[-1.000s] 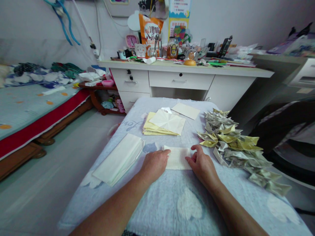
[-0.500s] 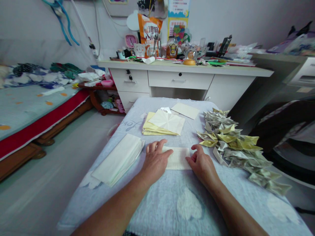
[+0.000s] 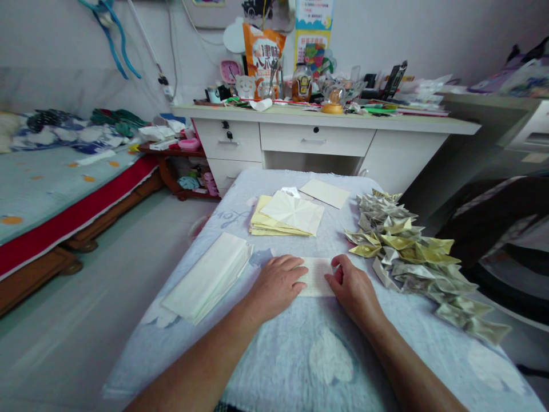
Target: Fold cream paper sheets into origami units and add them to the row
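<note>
A small cream sheet of paper (image 3: pixel 316 277), apparently folded to a rectangle, lies on the cloth-covered table in front of me. My left hand (image 3: pixel 281 285) rests palm down over its left part, fingers stretched out. At the right edge, my right hand (image 3: pixel 350 284) has its thumb and forefinger curled together on the paper; the other fingers are bent under. To the left lies a stack of long pale folded papers (image 3: pixel 210 277). Beyond my hands sits a pile of yellowish square sheets (image 3: pixel 278 220), topped by a creased white sheet (image 3: pixel 294 212).
Several silver and gold folded paper pieces (image 3: pixel 407 252) cover the table's right side. A flat cream card (image 3: pixel 325 193) lies near the far edge. Behind stands a white desk (image 3: pixel 315 140) crowded with items; a bed (image 3: pixel 64 183) is at the left.
My left hand has flattened onto the paper, its raised fingers coming down and covering more of the left part. The right hand stays at the right edge.
</note>
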The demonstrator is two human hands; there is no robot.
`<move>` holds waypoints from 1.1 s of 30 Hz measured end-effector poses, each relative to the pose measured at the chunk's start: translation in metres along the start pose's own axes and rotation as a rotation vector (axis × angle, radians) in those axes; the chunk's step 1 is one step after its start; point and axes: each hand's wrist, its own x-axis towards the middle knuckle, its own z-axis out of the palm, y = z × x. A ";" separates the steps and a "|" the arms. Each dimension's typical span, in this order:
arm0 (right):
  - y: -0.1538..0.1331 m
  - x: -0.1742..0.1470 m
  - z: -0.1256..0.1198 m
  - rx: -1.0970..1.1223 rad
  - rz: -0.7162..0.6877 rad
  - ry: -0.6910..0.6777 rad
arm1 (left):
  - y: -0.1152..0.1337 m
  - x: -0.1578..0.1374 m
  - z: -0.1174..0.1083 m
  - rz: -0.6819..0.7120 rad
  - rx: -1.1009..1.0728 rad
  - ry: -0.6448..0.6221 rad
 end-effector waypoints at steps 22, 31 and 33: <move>-0.036 -0.013 0.011 -0.335 -0.205 0.078 | -0.019 -0.013 -0.011 -0.091 0.029 -0.171; -0.035 -0.016 0.007 -0.305 -0.204 0.042 | -0.033 -0.016 -0.025 -0.136 -0.037 -0.275; -0.030 -0.017 0.003 -0.303 -0.200 0.029 | -0.033 -0.015 -0.027 -0.144 -0.051 -0.288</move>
